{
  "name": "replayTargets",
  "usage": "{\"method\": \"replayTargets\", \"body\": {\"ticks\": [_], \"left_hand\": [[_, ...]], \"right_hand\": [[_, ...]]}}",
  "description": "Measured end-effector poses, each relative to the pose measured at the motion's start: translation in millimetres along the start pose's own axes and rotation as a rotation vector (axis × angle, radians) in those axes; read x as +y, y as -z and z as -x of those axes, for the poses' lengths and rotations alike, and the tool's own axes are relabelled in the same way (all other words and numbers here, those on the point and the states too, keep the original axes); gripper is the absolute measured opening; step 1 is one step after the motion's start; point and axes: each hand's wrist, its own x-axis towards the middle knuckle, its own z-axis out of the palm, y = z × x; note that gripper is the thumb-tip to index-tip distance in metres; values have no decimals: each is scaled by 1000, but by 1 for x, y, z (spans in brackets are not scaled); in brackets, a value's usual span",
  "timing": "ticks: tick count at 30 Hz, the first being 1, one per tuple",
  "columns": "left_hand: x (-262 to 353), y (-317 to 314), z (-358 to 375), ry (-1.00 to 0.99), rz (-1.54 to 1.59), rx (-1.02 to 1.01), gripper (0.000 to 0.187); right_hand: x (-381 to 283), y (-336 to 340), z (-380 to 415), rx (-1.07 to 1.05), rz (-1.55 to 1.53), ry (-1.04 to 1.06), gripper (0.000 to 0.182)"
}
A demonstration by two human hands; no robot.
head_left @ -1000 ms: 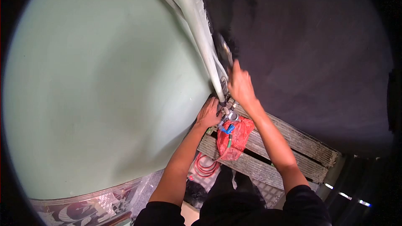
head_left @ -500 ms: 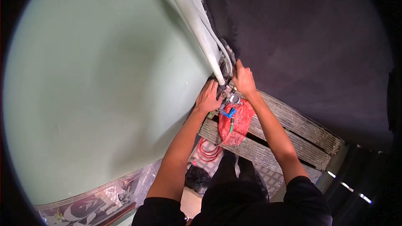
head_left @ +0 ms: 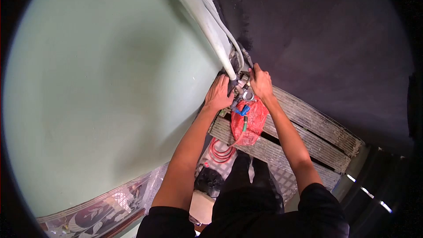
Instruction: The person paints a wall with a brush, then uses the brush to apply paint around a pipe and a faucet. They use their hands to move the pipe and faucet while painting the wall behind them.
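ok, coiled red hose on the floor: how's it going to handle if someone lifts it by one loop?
Probably floppy: the red hose lies in smooth round loops. It may spread or unwind, since the loops sit loosely and I see no tie. Likely light for its size, as it looks slim, though I can't see what's inside.

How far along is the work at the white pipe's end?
Seemingly done: the white pipe meets the dark fitting. In hand: the left hand is at that joint; the right hand grips a dark tool nearby. Remaining: probably more there, with both hands close; tightness can't be judged.
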Motion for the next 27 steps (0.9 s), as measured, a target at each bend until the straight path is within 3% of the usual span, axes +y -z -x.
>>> {"method": "replayTargets", "body": {"ticks": [6,10,13,18,27], "left_hand": [[-1,-3,1,-14,-11,35,56],[0,-1,0,-33,-11,57,52],[-1,-3,0,-33,-19,60,51],[0,-4,0,-25,-9,71,50],[-2,-4,-2,-29,-3,61,50]], "right_hand": [[46,-38,8,29,-8,7,32],[66,-34,34,-44,-257,-212,34],[104,-56,42,-70,-480,-89,35],[91,-93,15,150,-625,113,26],[73,-130,-37,220,-249,-84,30]]}}
